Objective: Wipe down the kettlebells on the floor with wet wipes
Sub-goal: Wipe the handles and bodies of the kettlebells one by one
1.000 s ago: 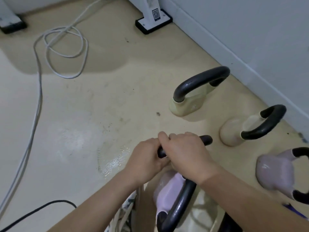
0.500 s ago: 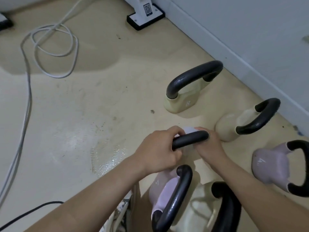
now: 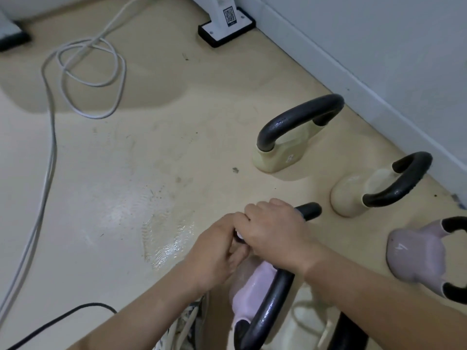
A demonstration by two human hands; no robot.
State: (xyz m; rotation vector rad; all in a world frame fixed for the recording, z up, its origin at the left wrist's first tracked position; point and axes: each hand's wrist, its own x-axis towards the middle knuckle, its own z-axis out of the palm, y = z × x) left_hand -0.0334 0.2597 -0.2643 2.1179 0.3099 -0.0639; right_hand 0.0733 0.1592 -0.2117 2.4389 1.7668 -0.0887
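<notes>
Both hands close around the black handle (image 3: 311, 210) of a kettlebell whose body is hidden beneath them. My left hand (image 3: 214, 252) grips the handle's left end. My right hand (image 3: 276, 237) lies over its middle, and a pale scrap of wet wipe (image 3: 238, 235) shows at its knuckles. Just below stands a lilac kettlebell (image 3: 249, 286), with a cream kettlebell (image 3: 307, 324) beside it. Further off are an upright cream kettlebell (image 3: 280, 159), a tilted cream kettlebell (image 3: 350, 195) and a lilac kettlebell (image 3: 419, 256) marked 4.
A white cable (image 3: 88, 72) coils at the upper left and a black cable (image 3: 63, 319) crosses the lower left. A white stand base (image 3: 225, 30) sits by the wall skirting (image 3: 353, 79). A wet patch (image 3: 166, 243) shines left of my hands; a shoe (image 3: 187, 322) is below.
My right hand has come from behind the handle's right end to on top of it, sliding left against my left hand. The left hand has kept its grip.
</notes>
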